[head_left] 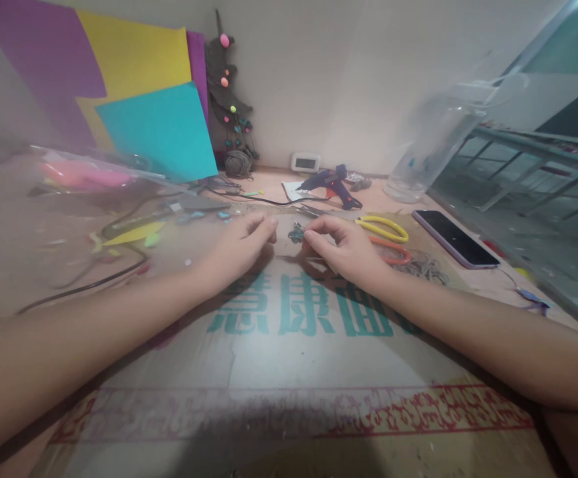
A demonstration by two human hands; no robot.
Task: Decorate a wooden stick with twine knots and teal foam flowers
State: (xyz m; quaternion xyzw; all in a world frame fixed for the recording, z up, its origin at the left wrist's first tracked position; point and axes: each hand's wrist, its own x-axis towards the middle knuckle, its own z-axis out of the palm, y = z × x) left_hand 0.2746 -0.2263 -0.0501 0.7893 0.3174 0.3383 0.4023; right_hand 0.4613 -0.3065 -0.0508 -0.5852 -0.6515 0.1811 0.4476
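A small teal-and-grey piece (296, 233) is pinched by the right hand (342, 247), at three o'clock from the left hand (247, 243), whose grip is narrow; whether anything is held there cannot be told. A glue gun (331, 180) is seen at the right hand's twelve o'clock.

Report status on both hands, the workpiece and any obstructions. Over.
Left hand pinched shut, contents unclear. Right hand pinching small teal-and-grey piece. Yellow scissor handle close beside right hand, possible snag.
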